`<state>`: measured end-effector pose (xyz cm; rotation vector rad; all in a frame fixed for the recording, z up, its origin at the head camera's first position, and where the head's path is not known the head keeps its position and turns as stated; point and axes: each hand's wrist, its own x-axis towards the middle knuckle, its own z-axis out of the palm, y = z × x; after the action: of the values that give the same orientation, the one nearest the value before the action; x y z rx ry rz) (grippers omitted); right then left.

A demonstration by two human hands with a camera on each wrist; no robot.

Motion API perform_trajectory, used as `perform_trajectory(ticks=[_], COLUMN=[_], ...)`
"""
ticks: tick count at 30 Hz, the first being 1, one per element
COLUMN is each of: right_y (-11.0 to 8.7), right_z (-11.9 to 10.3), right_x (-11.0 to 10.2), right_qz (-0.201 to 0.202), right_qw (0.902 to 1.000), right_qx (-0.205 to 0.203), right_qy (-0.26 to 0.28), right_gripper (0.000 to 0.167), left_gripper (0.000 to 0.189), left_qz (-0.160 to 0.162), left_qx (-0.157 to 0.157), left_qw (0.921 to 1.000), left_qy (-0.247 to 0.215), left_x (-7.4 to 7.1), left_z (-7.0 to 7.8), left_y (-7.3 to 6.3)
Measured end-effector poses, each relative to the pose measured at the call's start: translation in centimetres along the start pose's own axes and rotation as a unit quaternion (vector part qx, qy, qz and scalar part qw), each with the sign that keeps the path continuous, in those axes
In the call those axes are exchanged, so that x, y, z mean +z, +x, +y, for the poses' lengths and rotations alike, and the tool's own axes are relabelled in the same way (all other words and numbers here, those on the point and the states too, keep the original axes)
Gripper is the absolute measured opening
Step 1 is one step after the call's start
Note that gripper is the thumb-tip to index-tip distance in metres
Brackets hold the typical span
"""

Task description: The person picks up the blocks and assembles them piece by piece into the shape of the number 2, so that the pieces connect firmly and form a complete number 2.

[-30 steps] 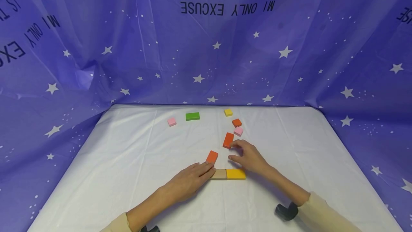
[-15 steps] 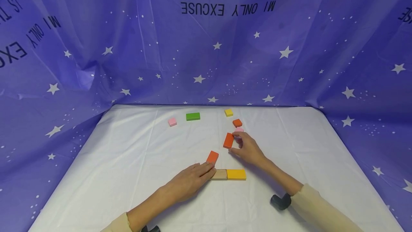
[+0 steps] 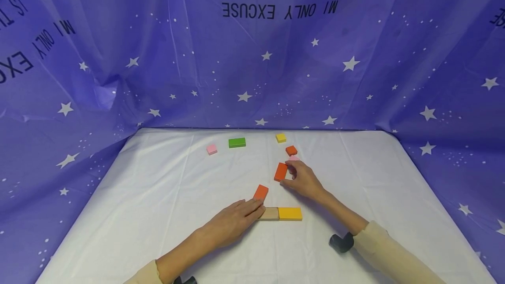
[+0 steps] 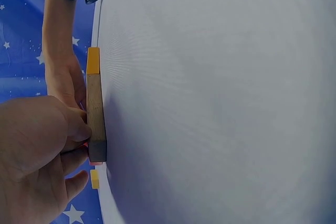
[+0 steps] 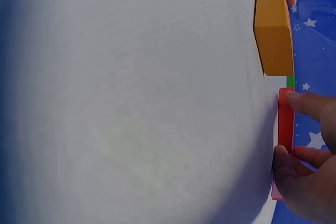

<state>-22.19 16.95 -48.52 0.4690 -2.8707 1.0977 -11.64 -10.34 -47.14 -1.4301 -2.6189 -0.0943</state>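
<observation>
Item, pick-up step: my right hand [image 3: 303, 182] pinches the long orange block [image 3: 280, 172] beyond the tan block [image 3: 270, 213], which my left hand's [image 3: 232, 221] straight fingers steady; next, a clean lift.

- On the table [image 3: 158, 196], at 6 o'clock: near-left block [image 3: 270, 213] and near-right block [image 3: 290, 213], touching end to end.
- At 9 o'clock of the near-left block: left hand [image 3: 232, 221], fingertips against it.
- At 11 o'clock of that block, just apart: middle block [image 3: 261, 192].
- At 1 o'clock of the middle block: pinched block [image 3: 280, 172], with the right hand [image 3: 303, 181] at its 4 o'clock.
- At 12 o'clock of the right hand: half-hidden block [image 3: 293, 158], then rear block [image 3: 291, 150], then farthest block [image 3: 281, 137].
- Well off at 10 o'clock of the pinched block: long far block [image 3: 236, 142], with the far-left block [image 3: 211, 149] at its 8 o'clock.
</observation>
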Motion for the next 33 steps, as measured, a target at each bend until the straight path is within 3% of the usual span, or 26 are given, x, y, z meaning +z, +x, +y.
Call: perform_trajectory(ticks=[14, 33], right_y=[0.1, 0.5], right_z=[-0.2, -1.6], right_x=[-0.1, 0.7], right_qz=[-0.015, -0.043], right_qw=[0.9996, 0.9988], right_qx=[-0.003, -0.021], right_qy=[-0.024, -0.002], right_gripper=[0.061, 0.062], left_gripper=[0.043, 0.044], left_qz=[-0.001, -0.003], left_qx=[0.002, 0.005], left_qw=[1.0, 0.9999], left_qy=[0.002, 0.011], left_x=[0.0, 0.1], left_z=[0.0, -0.1], left_y=[0.0, 0.1])
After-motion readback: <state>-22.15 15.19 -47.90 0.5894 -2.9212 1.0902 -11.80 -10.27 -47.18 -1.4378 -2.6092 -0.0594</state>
